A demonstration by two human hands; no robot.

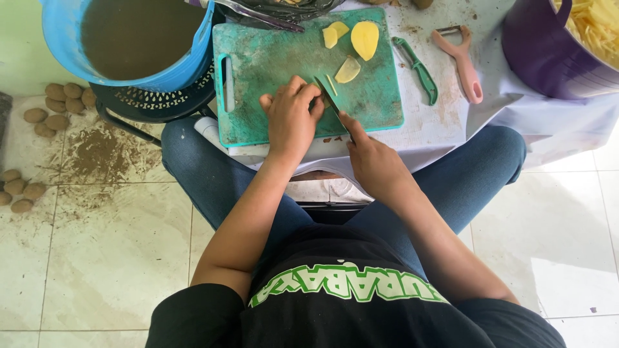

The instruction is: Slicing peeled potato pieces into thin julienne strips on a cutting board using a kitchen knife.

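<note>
A teal cutting board [258, 71] lies on a low table covered with a white cloth. My left hand [291, 119] presses down on a piece of potato that its fingers hide. My right hand [374, 161] grips a knife [332, 103] whose blade stands right beside the left fingertips. A thin potato strip [331, 84] lies by the blade. Farther back on the board sit a potato half [365, 38], a slice [347, 69] and two small pieces [334, 32].
A blue bucket [61, 38] of murky water stands on a black stool at the left. Green [419, 67] and pink [464, 61] peelers lie right of the board. A purple tub [548, 58] holds cut potato strips. Unpeeled potatoes [55, 106] and dirt lie on the tiled floor.
</note>
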